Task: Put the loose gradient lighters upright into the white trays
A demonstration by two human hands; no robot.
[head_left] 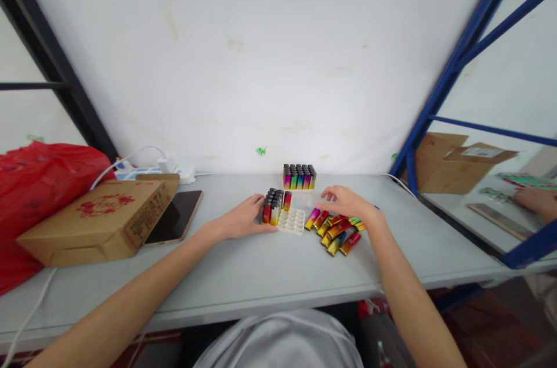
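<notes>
My left hand (246, 218) curls around the left end of a white plastic tray (292, 222), thumb in front and fingers behind. Upright lighters (272, 205) with dark tops fill the tray's left part, and a red lighter (287, 201) stands at the back, just right of them. Bare round sockets show in the tray's right part. Over the back of a loose pile of shiny red, gold and multicoloured lighters (337, 230) is my right hand (348, 203), its thumb and fingers apart and nothing visible between them. Its palm hides part of the pile.
A full block of upright lighters (299, 177) stands by the wall. At left are a cardboard box (100, 217), a tablet-like dark device (176, 217), a red bag (47, 170) and a power strip (148, 172). Beyond the blue frame (452, 66) are an open carton (452, 165) and another person's hand (537, 201).
</notes>
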